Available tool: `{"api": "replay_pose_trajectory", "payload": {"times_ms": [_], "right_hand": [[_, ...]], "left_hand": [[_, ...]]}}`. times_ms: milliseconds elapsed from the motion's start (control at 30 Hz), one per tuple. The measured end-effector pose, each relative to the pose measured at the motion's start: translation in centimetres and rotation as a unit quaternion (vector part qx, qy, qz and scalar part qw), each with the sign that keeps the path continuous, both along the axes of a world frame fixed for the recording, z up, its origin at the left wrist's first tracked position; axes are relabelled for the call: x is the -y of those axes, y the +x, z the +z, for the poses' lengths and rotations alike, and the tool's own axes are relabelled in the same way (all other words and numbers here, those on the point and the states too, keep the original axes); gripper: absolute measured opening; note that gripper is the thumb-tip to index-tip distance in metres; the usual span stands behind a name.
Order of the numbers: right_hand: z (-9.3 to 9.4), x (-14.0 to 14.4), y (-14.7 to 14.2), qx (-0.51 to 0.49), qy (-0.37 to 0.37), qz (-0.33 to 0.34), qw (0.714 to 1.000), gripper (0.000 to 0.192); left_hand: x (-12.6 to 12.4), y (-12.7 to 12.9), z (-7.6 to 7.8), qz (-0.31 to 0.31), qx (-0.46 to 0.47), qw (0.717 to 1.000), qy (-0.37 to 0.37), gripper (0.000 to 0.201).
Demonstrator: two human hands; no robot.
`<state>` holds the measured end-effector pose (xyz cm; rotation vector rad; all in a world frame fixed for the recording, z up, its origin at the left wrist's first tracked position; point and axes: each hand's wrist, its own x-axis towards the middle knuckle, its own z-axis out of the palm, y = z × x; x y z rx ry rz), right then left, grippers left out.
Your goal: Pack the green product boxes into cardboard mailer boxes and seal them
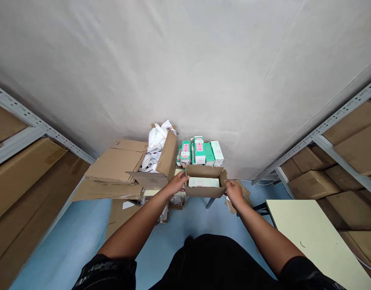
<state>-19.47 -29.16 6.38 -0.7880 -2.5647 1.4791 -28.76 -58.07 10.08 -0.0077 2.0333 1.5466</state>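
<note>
Against pale wall: small carton [205,191] clasped between left grip [177,183] and right grip [233,190], fingers curled on its ends; contents indistinct.

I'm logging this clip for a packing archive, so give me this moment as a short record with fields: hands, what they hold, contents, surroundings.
left hand: left hand grips the left end of the small carton
right hand: right hand grips its right end
carton: open, pale flat packs inside
behind it: green and white boxes, stacked
to the left: open box of white paper, flattened cardboard
sides: metal shelving with brown cartons
near right: pale tabletop
</note>
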Motion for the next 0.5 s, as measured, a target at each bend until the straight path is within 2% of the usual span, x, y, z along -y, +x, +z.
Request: {"api": "replay_pose_trajectory", "payload": {"times_ms": [100, 267, 500], "right_hand": [[0.2, -0.4, 0.5, 0.000, 0.001, -0.013, 1.000, 0.050], [0.4, -1.7, 1.6, -0.013, -0.012, -0.045, 0.999, 0.051], [0.4, -5.5, 4.3, -0.022, -0.029, -0.106, 0.994, 0.051]], "left_hand": [[-0.9, -0.1, -0.1, -0.001, -0.020, 1.000, -0.009, 0.049], [-2.9, -0.7, -0.1, -0.022, -0.039, 0.999, -0.012, 0.049], [-8.2, -0.3, 0.6, -0.066, -0.055, 0.996, -0.014, 0.048]]}}
